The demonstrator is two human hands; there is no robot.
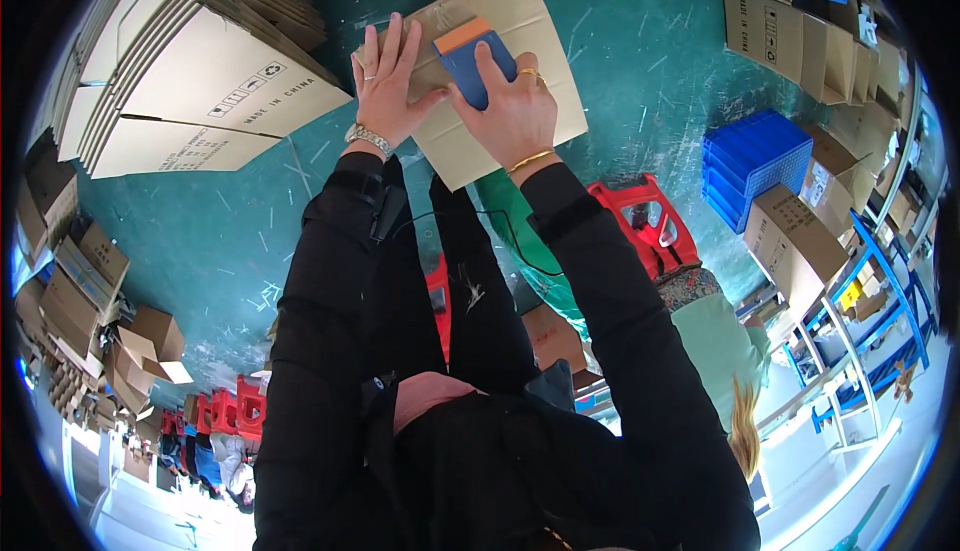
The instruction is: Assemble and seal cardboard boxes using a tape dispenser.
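Upper left of the frame: a stack of flattened cardboard cartons (190, 71) lies on the green floor (230, 241), well apart from the hands.

Upper centre: a flat cardboard box (545, 61) lies on the floor, tilted, its far end toward the top edge. Both hands rest on it.

The left hand (385, 86) is open, fingers spread and laid flat, palm down, on the left part of the box. A bracelet shows at the wrist and rings on the fingers.

Just right of it, the right hand (515, 106) is closed around a blue tape dispenser (475, 61) with an orange front edge, gripping it from above and pressing it onto the box surface. The thumb of the left hand lies near the right hand. A gold bangle shows at the right wrist.

Right of centre: a red plastic stool (650, 221) stands beside the right forearm.

Right of the frame: a blue plastic crate (755, 161), with a closed cardboard carton (795, 246) just beside it.
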